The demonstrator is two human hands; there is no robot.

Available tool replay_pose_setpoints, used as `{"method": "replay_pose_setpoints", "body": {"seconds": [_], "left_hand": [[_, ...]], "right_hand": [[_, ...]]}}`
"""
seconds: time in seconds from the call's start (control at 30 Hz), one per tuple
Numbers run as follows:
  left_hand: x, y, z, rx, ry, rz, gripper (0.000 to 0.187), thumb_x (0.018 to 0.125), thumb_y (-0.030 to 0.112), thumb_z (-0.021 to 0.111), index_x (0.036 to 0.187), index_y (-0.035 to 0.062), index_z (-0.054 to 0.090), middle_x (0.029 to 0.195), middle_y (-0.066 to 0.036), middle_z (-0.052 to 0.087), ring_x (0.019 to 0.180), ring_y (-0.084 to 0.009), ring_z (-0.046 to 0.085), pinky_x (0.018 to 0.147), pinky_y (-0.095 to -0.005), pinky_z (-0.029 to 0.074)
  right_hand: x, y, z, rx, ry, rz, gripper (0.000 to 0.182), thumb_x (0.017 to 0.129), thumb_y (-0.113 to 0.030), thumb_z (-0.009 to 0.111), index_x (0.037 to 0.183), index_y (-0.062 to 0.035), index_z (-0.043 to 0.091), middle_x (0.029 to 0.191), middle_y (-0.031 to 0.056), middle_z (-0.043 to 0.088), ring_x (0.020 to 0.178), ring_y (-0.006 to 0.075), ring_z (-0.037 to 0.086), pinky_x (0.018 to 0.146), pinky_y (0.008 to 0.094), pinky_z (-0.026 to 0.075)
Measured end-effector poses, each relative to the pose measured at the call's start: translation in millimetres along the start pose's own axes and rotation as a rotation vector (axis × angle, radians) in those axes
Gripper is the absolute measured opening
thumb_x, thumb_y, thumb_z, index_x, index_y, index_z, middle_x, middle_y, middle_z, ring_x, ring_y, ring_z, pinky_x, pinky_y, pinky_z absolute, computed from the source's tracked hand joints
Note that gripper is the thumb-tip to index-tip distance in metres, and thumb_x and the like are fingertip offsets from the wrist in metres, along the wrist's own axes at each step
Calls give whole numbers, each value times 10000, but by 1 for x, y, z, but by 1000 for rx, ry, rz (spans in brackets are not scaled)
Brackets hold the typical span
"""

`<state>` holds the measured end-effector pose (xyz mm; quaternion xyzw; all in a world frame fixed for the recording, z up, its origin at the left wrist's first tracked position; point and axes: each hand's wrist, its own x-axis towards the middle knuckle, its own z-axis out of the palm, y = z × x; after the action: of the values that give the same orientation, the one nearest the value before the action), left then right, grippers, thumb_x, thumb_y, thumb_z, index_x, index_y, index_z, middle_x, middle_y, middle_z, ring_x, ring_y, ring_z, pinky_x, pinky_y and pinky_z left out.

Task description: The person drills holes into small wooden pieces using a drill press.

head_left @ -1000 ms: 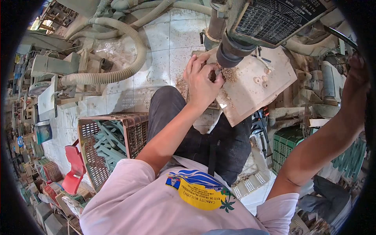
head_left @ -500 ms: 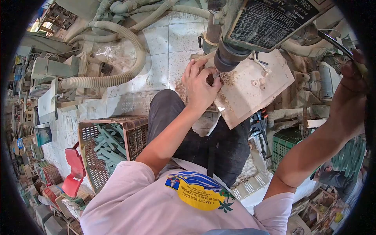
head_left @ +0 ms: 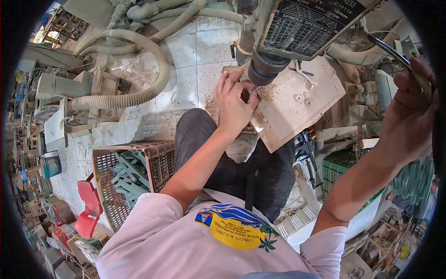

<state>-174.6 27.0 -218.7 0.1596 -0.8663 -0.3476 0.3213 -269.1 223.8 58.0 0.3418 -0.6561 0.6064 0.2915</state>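
Note:
My left hand (head_left: 235, 104) pinches a small workpiece (head_left: 245, 96) on the wooden drill-press table (head_left: 297, 111), right under the chuck (head_left: 262, 69) of the drill press (head_left: 302, 25). Sawdust (head_left: 265, 92) lies heaped beside the fingers. The workpiece is mostly hidden by my fingers. My right hand (head_left: 411, 109) is raised at the right edge, closed around the dark feed lever (head_left: 395, 51) of the press.
A brown plastic crate (head_left: 132, 174) of pale green wooden pieces stands left of my knee. A green crate (head_left: 341, 167) sits at the right. Thick grey dust hoses (head_left: 153, 79) run over the tiled floor. A red stool (head_left: 90, 204) and cluttered boxes fill the left.
My right hand has swung the lever downward and toward me. The drill head and chuck have shifted slightly left in view. My left hand stays pinched on the piece.

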Motion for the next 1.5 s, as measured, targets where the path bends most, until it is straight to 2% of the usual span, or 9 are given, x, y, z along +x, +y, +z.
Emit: {"method": "replay_pose_setpoints", "body": {"seconds": [0.43, 0.6, 0.67, 0.9, 0.97, 1.03, 1.1, 1.3, 1.5], "left_hand": [[2, 2, -2, -37, -34, -22, 188, 762, 132, 781, 895, 18, 712, 1236, -192, 689, 1426, -465, 429, 1154, -530, 333], [3, -2, 2, -31, 39, 72, 163, 756, 102, 758, 858, -5, 687, 984, -188, 704, 1219, -455, 577, 1175, -528, 358], [3, -4, 1, -45, -10, 36, 169, 754, 107, 767, 892, 25, 714, 1135, -166, 698, 1307, -460, 522, 1169, -528, 342], [3, -14, 6, -21, -10, 149, 212, 742, 50, 761, 944, 16, 708, 1143, -229, 685, 1232, -500, 571, 1118, -551, 413], [3, -16, 7, 0, 5, 172, 204, 740, 31, 754, 927, -4, 683, 1110, -229, 682, 1194, -496, 580, 1124, -546, 409], [2, -13, 6, 3, 87, 256, 163, 757, 3, 727, 901, -6, 652, 1092, -225, 665, 1168, -472, 584, 1118, -531, 420], [-7, -6, -5, -12, 118, 256, 167, 760, -15, 732, 903, -1, 647, 1161, -195, 658, 1192, -439, 585, 1080, -531, 432], [-53, 30, -27, 53, -174, 161, 237, 767, 99, 735, 994, 62, 678, 1023, -112, 631, 1030, -334, 611, 976, -459, 404], [-22, 81, 11, 84, -415, 172, 296, 787, 190, 776, 1051, 73, 708, 1027, -135, 685, 1008, -342, 638, 901, -506, 460]], "right_hand": [[-23, 25, -37, 445, -252, -53, 303, 1120, -249, 390, 1229, -52, 592, 1212, 280, 681, 973, 336, 750, 831, 389, 647], [-37, 26, -22, 437, -91, -112, 260, 1110, -225, 428, 1196, -43, 593, 1165, 292, 682, 906, 365, 754, 765, 405, 670], [-38, 25, -17, 468, -40, -80, 252, 1106, -221, 442, 1185, -32, 588, 1132, 300, 683, 846, 372, 754, 717, 401, 674], [9, -7, 16, 28, 147, 151, 261, 1076, -242, 516, 1201, -13, 536, 905, 126, 681, 717, 194, 678, 583, 322, 565], [26, -3, 19, 182, 0, 197, 345, 1104, -288, 524, 1346, -42, 506, 1135, 133, 623, 805, 151, 651, 665, 314, 580], [45, 43, 30, -131, 222, -327, 324, 1007, -168, 596, 1270, -6, 498, 1050, 193, 714, 777, 228, 718, 731, 382, 584], [30, 43, 30, 266, 175, 167, 361, 961, -143, 624, 1270, 10, 515, 1038, 170, 696, 830, 190, 708, 785, 368, 549], [-43, 82, -24, 119, 10, 424, 196, 948, -167, 656, 948, 30, 659, 833, 58, 668, 785, 130, 654, 717, 301, 519], [-105, 129, -50, -37, 59, 698, 154, 959, -101, 633, 1015, 18, 713, 825, 60, 708, 746, 140, 673, 711, 299, 545]]}}
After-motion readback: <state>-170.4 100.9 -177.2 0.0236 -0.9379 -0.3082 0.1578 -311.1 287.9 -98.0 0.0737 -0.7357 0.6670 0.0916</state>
